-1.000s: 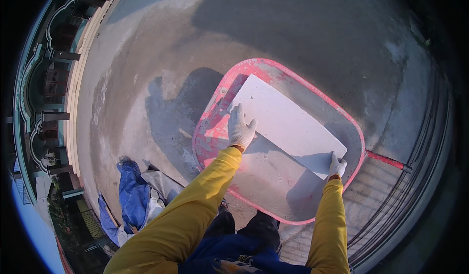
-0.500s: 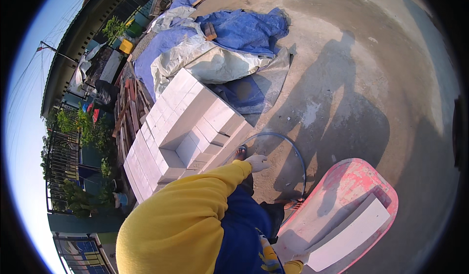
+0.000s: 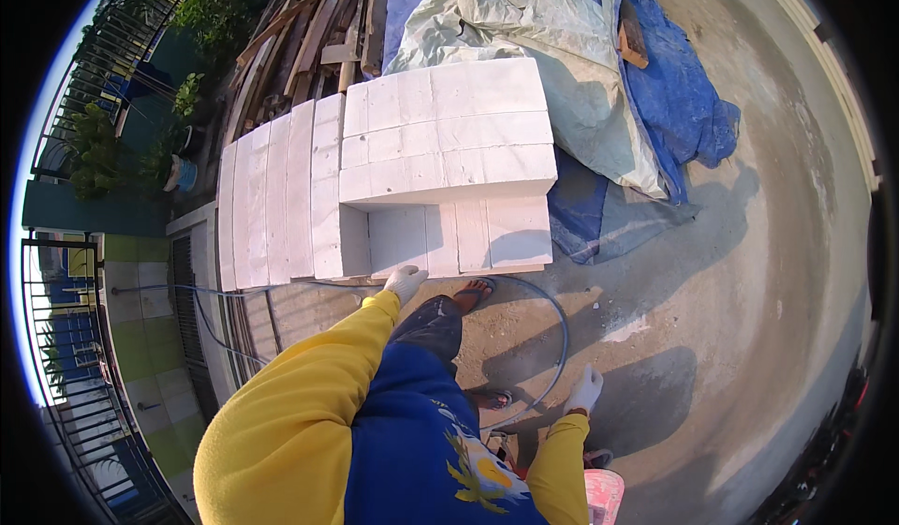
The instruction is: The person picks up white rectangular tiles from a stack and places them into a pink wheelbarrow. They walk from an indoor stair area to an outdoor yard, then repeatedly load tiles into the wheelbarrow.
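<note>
A large stack of white building blocks (image 3: pixel 448 132) stands in front of me, with a stepped recess in its near side. My left hand (image 3: pixel 405 284), in a white glove, is at the near lower edge of that recess. Its fingers are loosely bent and apart, holding nothing; whether they touch a block I cannot tell. My right hand (image 3: pixel 584 390), also gloved in white, hangs over the ground to the right. Its fingers are partly stretched and empty. Below it, the end of a worn pink wheelbarrow tray (image 3: pixel 604 495) shows at the lower edge, mostly out of view.
A blue hose (image 3: pixel 562 338) loops over the ground around my sandalled feet (image 3: pixel 476 293). Behind the stack lie weathered planks (image 3: pixel 323 33) and blue and pale tarpaulins (image 3: pixel 524 19), with a wooden offcut (image 3: pixel 632 38) on top. A metal fence (image 3: pixel 70 291) runs along the left.
My view has turned toward the block stack, and the wheelbarrow has mostly left the picture. My right hand, earlier hidden beside a white block in the wheelbarrow, is now raised and empty.
</note>
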`<state>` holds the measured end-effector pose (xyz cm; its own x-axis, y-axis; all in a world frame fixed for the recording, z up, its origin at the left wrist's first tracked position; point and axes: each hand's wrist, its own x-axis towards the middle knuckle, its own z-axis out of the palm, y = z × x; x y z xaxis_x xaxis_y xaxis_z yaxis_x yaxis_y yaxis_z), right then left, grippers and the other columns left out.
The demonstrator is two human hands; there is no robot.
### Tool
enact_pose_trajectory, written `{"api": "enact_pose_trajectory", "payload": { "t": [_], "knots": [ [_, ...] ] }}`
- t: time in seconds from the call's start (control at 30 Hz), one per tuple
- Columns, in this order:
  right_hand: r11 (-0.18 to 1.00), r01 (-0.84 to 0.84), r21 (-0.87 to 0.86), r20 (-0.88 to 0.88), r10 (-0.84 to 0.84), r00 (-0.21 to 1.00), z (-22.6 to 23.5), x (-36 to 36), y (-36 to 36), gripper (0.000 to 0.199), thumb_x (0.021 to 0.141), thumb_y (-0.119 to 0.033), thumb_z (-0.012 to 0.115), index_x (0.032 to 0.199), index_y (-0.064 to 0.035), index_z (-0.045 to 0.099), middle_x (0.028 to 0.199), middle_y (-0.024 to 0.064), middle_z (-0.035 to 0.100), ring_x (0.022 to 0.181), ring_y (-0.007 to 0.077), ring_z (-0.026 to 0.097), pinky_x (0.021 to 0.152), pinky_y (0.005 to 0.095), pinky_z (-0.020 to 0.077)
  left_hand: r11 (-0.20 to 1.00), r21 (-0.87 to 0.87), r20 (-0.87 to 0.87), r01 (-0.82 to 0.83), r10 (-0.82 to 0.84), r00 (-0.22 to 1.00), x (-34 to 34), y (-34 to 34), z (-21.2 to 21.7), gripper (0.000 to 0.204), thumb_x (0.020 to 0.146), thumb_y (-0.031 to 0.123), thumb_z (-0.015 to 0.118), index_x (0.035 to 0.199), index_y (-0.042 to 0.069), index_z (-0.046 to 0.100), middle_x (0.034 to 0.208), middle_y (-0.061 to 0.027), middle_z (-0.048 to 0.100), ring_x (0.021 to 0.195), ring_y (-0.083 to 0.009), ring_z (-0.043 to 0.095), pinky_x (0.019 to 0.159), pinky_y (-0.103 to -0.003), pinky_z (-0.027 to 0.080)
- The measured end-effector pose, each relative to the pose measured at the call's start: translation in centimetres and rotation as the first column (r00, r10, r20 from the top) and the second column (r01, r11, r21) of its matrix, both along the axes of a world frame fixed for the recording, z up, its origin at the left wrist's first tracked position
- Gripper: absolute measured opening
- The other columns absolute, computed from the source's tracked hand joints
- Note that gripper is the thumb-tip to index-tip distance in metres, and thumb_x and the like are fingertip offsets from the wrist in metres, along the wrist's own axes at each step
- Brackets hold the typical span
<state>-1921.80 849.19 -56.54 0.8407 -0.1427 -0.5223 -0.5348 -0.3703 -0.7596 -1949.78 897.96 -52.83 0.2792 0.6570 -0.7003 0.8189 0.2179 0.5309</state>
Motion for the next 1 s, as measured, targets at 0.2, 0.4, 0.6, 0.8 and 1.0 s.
{"api": "enact_pose_trajectory", "payload": {
  "t": [0.2, 0.4, 0.6, 0.8, 1.0],
  "knots": [
    [0.779, -0.616, 0.116, -0.022, 0.622, 0.783, 3.1, 15.5, 38.3, 0.077, 0.099, -0.048, 0.074, 0.15, 0.004, 0.048, 0.145, 0.0231, 0.058, 0.136, 0.0308, 0.053, 0.116, 0.0392, 0.0395, 0.954, 0.011, 0.057, -0.299, 0.298, 0.953, -6.9, 5.9, 3.8, 0.065, 0.096, 0.042, 0.071, 0.141, -0.004, 0.064, 0.139, -0.0195, 0.069, 0.132, -0.029, 0.063, 0.112, -0.036, 0.048],
    [0.637, -0.719, -0.278, -0.022, 0.744, 0.668, 4.3, 19.3, 54.6, 0.124, 0.086, -0.081, 0.066, 0.165, 0.005, 0.024, 0.161, 0.0324, 0.042, 0.149, 0.0433, 0.043, 0.122, 0.0477, 0.0362, 0.931, -0.049, 0.072, -0.362, 0.364, 0.928, -10.8, 4.9, 5.5, 0.058, 0.097, 0.04, 0.07, 0.138, -0.002, 0.066, 0.133, -0.0168, 0.072, 0.125, -0.0257, 0.066, 0.108, -0.035, 0.049],
    [0.524, -0.711, -0.468, -0.021, 0.798, 0.602, 8.1, 14.1, 53.5, 0.133, 0.078, -0.082, 0.074, 0.165, 0.0052, 0.023, 0.151, 0.0389, 0.048, 0.141, 0.0502, 0.049, 0.118, 0.0529, 0.0396, 0.83, -0.123, -0.068, -0.544, 0.54, 0.839, -17.2, -2.0, 3.5, 0.056, 0.097, 0.041, 0.069, 0.132, -0.003, 0.07, 0.13, -0.0186, 0.073, 0.121, -0.026, 0.068, 0.105, -0.036, 0.051],
    [0.43, -0.844, -0.321, 0.03, 0.895, 0.444, 9.7, 11.6, 43.9, 0.123, 0.073, -0.058, 0.091, 0.162, 0.0031, 0.031, 0.155, 0.0315, 0.047, 0.144, 0.0468, 0.045, 0.122, 0.0507, 0.036, 0.968, -0.055, -0.124, -0.245, 0.237, 0.964, -10.4, 0.6, 5.7, 0.073, 0.092, 0.035, 0.077, 0.149, -0.003, 0.054, 0.139, -0.0219, 0.066, 0.127, -0.0327, 0.064, 0.108, -0.039, 0.051],
    [-0.202, -0.623, -0.756, 0.076, 0.917, -0.391, 12.7, 12.5, 46.7, 0.125, 0.058, -0.047, 0.097, 0.16, -0.0036, 0.037, 0.155, 0.0296, 0.044, 0.147, 0.0454, 0.038, 0.121, 0.0575, 0.0328, 0.668, 0.551, -0.383, 0.5, -0.329, 0.863, 0.7, 15.4, 11.1, 0.106, 0.075, 0.035, 0.087, 0.163, 0.009, 0.034, 0.161, -0.023, 0.043, 0.152, -0.0433, 0.037, 0.128, -0.055, 0.027]
  ]
}}
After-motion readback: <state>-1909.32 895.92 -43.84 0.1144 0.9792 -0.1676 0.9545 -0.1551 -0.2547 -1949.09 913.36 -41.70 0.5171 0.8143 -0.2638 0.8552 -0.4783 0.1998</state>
